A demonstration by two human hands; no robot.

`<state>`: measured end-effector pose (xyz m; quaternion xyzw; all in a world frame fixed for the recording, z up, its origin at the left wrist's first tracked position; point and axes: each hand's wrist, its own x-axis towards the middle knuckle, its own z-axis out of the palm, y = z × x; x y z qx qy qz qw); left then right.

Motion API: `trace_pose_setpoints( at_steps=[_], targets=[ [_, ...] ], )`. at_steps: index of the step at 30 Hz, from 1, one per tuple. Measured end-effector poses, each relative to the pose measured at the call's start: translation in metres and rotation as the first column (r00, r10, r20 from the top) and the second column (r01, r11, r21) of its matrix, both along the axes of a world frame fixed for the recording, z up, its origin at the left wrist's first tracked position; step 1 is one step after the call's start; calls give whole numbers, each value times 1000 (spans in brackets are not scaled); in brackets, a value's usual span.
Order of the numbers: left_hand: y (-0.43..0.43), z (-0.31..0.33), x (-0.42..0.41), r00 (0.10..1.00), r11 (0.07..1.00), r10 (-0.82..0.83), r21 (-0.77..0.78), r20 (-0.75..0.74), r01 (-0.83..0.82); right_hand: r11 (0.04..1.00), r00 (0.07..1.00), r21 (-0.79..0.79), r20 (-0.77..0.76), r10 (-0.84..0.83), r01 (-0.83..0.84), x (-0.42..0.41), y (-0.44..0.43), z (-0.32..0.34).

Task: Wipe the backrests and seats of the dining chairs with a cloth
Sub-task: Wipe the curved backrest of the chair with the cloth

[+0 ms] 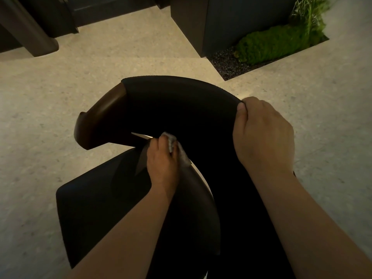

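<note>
While bracing the chair (191,117) from the right with the right hand (263,133), rubbing low on the inside of the backrest (165,91) with the left hand (163,164). Right fingers (242,113) curled tight over the far end of the padded top edge, thumb tucked against the rim. Looks like a hold meant to stop the chair turning or sliding under the rubbing.

Left fingers (159,144) bunched round a small grey cloth (171,140), pinching it into a wad and pressing it onto the dark padding just above the gap where backrest meets seat (90,208). Cloth poking out just ahead of those fingers; seat below and to their left, not under the cloth at this moment. Wadded rather than spread flat, probably to reach into that narrow seam.

Wooden arm (100,117) curving away left of the left fingers, well apart from them.

Counting up: one chair in clear view, one cloth, two hands, both occupied. Beyond the right fingers, one sunken bed of moss and fern (271,43) set into the pale floor (40,97). Far left, dark furniture legs (30,31), too dim to call as more chairs.
</note>
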<state>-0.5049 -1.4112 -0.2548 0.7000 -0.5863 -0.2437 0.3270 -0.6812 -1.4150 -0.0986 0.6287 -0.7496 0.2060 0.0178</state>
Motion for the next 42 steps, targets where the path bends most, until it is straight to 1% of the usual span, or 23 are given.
trace_pose_setpoints(
  at_steps=[1, 2, 4, 5, 6, 7, 8, 10, 12, 14, 17, 19, 22, 30, 36, 39, 42],
  targets=[
    [1, -5, 1, 1000, 998, 6, 61, -18, -4, 1000, 1000, 0, -1, 0, 0, 0, 0, 0],
    [1, -10, 4, 999, 987, 15, 163, -51, -6, 1000, 1000, 0, -3, 1, -1, 0, 0, 0],
    [3, -16, 9, 984, 917, 66, 400, -165, 6, 1000, 1000, 0, -3, 0, 0, 0, 0, 0],
    [5, -14, 11, 972, 900, 106, 437, -210, -4, 1000, 1000, 3, -1, 1, -1, 0, 0, 0],
    [8, -10, 12, 964, 915, 127, 402, -235, -23, 1000, 1000, 8, -2, 1, -1, 0, 0, 0],
    [9, -1, 11, 967, 950, 109, 311, -229, -34, 1000, 1000, 14, -7, 1, -1, 0, -1, -1],
    [11, 10, 10, 978, 979, 72, 199, -194, -32, 1000, 1000, 17, -10, 2, -1, 0, -1, -1],
    [8, 34, 9, 996, 1000, 11, -10, -83, -12, 1000, 1000, 18, -2, 5, -5, 0, -1, 0],
    [-2, 60, 10, 999, 986, 11, -168, 39, -5, 1000, 1000, 22, 14, 7, -7, 1, -1, 2],
    [-18, 87, 12, 990, 957, 28, -288, 138, 14, 1000, 1000, 22, 19, 3, -4, 2, -1, 3],
    [-50, 120, 12, 968, 912, 91, -410, 235, 13, 999, 1000, 39, 20, -1, 1, 2, 0, 4],
    [-70, 133, 12, 939, 916, 137, -402, 314, 1, 999, 1000, 48, 21, -2, 1, 3, 0, 5],
    [-84, 132, 13, 900, 954, 142, -301, 411, -13, 999, 999, 48, 33, -7, 6, 3, 0, 5],
    [-77, 123, 16, 928, 952, 124, -306, 352, -11, 998, 1000, 57, 26, -12, 10, 4, 0, 5],
    [-51, 116, 19, 946, 959, 95, -285, 309, -3, 998, 999, 58, 24, -20, 19, 5, 0, 6],
    [-49, 118, 23, 938, 958, 99, -287, 334, 1, 999, 1000, 50, 25, -17, 16, 4, 1, 6],
    [-65, 127, 25, 919, 959, 134, -281, 371, -26, 999, 999, 46, 23, -22, 20, 5, 0, 6]
  ],
)
